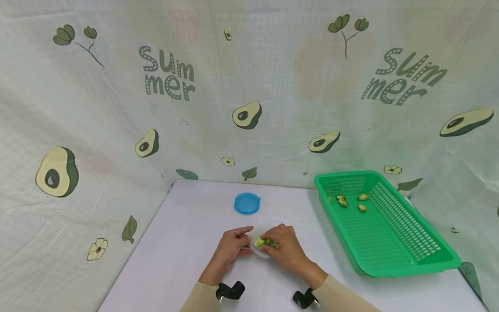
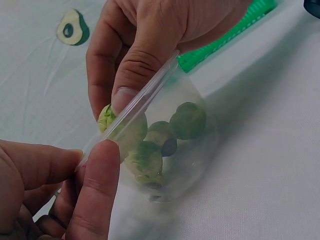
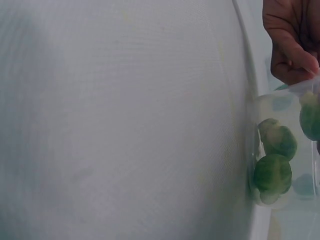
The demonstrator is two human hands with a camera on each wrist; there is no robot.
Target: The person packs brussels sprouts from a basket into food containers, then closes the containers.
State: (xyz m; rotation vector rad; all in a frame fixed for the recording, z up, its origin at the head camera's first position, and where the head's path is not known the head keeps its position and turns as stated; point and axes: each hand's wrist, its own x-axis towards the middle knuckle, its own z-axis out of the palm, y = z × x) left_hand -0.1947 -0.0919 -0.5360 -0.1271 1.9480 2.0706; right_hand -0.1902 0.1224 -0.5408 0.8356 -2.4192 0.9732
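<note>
A clear plastic tub [image 2: 200,167] is tilted with its mouth toward the hands. With thumb and fingers my left hand [image 1: 233,246] pinches its rim. Several Brussels sprouts [image 2: 188,121] lie inside, blurred through the wall in the left wrist view. My right hand [image 1: 286,249] reaches over the tub's mouth and pinches another Brussels sprout [image 2: 105,117] right at the rim. Part of that sprout is hidden behind the thumb and the tub's edge. In the right wrist view, more sprouts [image 3: 273,175] show low in the tub.
A round blue lid [image 1: 247,203] lies on the white table [image 1: 187,225] beyond the hands. To the right stands a green plastic basket [image 1: 405,272], with several Brussels sprouts [image 1: 362,197] toward its far end. A printed cloth [image 1: 210,143] hangs behind the table.
</note>
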